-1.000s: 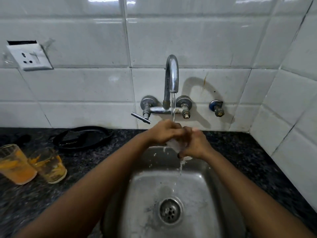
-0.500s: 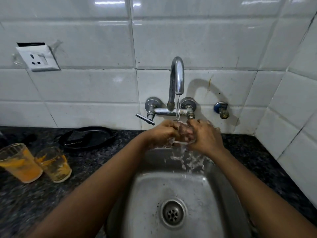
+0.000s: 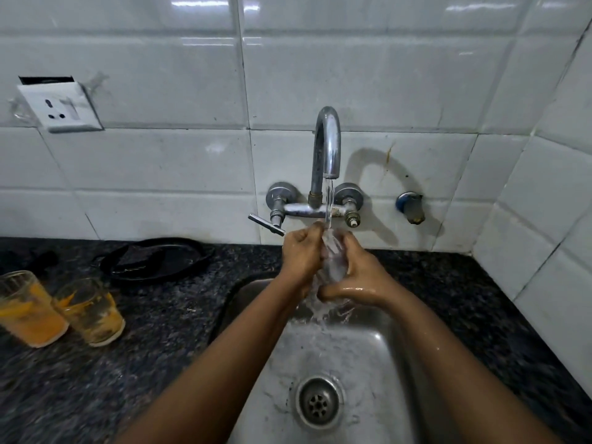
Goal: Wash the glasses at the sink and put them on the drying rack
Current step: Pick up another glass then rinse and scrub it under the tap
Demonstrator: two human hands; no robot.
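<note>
1. Here, a clear glass sat under the tap stream, above the sink.
2. The left hand and right hand both curled round it, each grip wrapped on the wet wall.
3. Wet glass looked slippery; a loose hold could drop it into the steel basin.
4. Two dirty glasses waited on the bench, well apart; no rack was visible.

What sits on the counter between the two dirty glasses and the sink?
Nothing; in the head view only bare dark counter separates the dirty glasses from the sink.
</note>
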